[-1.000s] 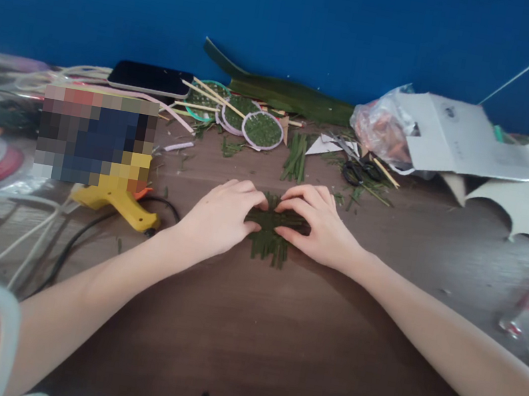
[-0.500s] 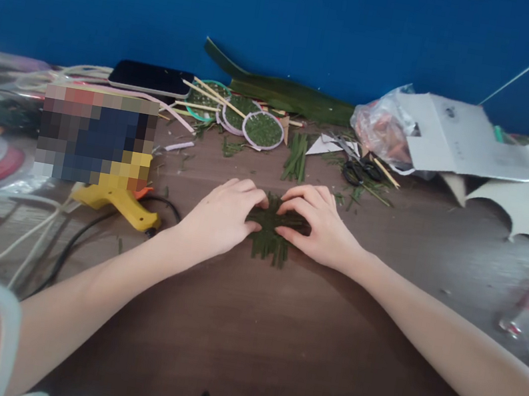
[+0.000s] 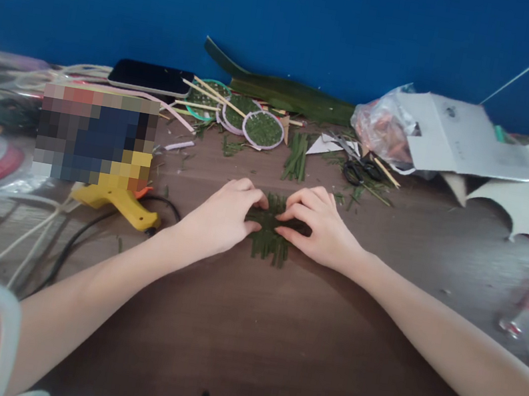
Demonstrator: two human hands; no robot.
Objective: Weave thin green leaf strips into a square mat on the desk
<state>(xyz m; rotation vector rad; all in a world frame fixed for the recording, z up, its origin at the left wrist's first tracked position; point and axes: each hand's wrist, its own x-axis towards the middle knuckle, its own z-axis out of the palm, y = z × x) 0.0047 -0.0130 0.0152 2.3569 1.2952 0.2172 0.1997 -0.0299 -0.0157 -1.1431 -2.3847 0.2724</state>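
Observation:
Green leaf strips (image 3: 267, 244) lie crossed over one another on the brown table in front of me, like a small woven piece. My left hand (image 3: 224, 213) curls at their left side, with thumb and forefinger gripping the strips' edge. From the right, my right hand (image 3: 315, 223) grips them the same way, thumb below and fingers above. Parts of the strips are hidden under my fingers. Just behind the hands lies a loose bundle of cut leaf strips (image 3: 296, 157).
A yellow glue gun (image 3: 117, 197) with cables sits left, partly pixelated. Behind are round green-filled rings (image 3: 263, 130), thin sticks, a phone (image 3: 151, 78) and a long leaf (image 3: 291, 96). Scissors (image 3: 361, 171), a plastic bag (image 3: 385, 127) and white card (image 3: 467, 140) lie right.
My right hand's fingers have shifted very slightly, showing a little more of the strips' top. My left hand stays nearly still.

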